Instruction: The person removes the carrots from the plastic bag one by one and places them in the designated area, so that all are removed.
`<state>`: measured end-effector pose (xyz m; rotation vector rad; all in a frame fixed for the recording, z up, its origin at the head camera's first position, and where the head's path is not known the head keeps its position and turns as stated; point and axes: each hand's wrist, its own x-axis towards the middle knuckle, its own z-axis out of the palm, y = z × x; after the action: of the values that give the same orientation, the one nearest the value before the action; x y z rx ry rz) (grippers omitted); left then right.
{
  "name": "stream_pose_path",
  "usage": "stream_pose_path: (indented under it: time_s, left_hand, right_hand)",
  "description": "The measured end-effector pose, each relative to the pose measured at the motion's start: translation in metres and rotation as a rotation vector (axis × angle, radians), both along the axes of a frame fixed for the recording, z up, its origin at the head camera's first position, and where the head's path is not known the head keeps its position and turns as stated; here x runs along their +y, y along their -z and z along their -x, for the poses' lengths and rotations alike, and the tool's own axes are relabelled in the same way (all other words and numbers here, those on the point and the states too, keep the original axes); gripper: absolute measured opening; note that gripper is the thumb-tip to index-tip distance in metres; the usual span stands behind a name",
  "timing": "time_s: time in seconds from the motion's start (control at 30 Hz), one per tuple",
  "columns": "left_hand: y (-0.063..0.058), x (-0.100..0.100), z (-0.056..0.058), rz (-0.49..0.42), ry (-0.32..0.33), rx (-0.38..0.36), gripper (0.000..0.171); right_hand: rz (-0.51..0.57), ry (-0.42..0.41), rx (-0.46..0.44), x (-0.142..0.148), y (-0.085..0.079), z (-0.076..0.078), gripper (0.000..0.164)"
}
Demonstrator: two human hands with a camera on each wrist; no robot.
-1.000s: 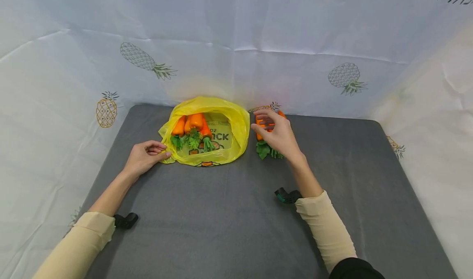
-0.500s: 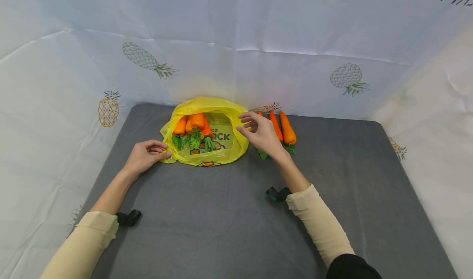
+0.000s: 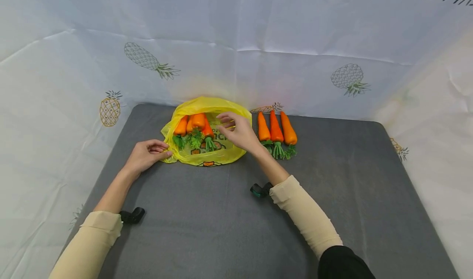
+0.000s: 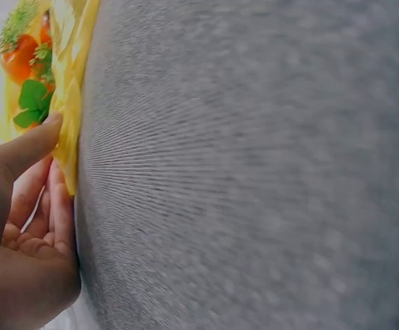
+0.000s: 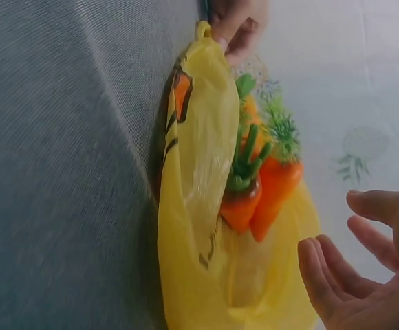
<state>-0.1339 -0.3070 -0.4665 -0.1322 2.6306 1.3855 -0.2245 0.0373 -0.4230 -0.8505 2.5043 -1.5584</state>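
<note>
A yellow plastic bag (image 3: 207, 161) lies on its side at the back of the table, its mouth spread wide. Several orange carrots (image 3: 198, 121) with green tops rest inside at the left. My left hand (image 3: 145, 156) pinches the bag's left edge between thumb and fingers; in the left wrist view the thumb presses on the yellow film (image 4: 67, 130). Over the right part of the bag's mouth hovers my right hand (image 3: 239, 132), fingers loosely bent and holding nothing. The right wrist view shows its fingers (image 5: 340, 275) apart from the carrots (image 5: 278, 189) in the bag.
Right of the bag, 3 more carrots (image 3: 276, 128) lie side by side, tops toward me. The grey cloth-covered table (image 3: 221, 221) ends at a white curtain (image 3: 258, 33) printed with pineapples. Black wrist cameras (image 3: 260, 190) stick out from both wrists.
My right hand has moved left from over the loose carrots to over the bag's mouth, uncovering those carrots. The left hand stays at the bag's edge.
</note>
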Motion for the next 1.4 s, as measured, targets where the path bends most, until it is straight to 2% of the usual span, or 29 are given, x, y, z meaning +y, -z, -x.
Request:
stream_pose_path:
  time_s: [0.5, 0.83, 0.97, 1.13, 1.4]
  left_hand:
    - [-0.002, -0.009, 0.003, -0.009, 0.027, -0.079, 0.047]
    - [-0.007, -0.005, 0.004, -0.032, 0.026, -0.075, 0.044]
    - [-0.007, -0.006, 0.005, -0.034, 0.029, -0.074, 0.043]
    - [-0.007, -0.004, 0.006, -0.031, 0.025, -0.068, 0.042]
    - [-0.004, -0.004, 0.007, -0.035, 0.006, -0.065, 0.042]
  right_hand:
    - [-0.112, -0.048, -0.054, -0.043, 0.002, 0.014, 0.037]
    - [-0.146, -0.050, -0.064, -0.054, 0.011, 0.020, 0.039]
    - [-0.158, -0.047, -0.038, -0.060, 0.014, 0.021, 0.041]
    - [-0.232, -0.073, 0.020, -0.068, 0.012, 0.023, 0.046]
    - [-0.327, -0.096, -0.025, -0.077, 0.011, 0.022, 0.055]
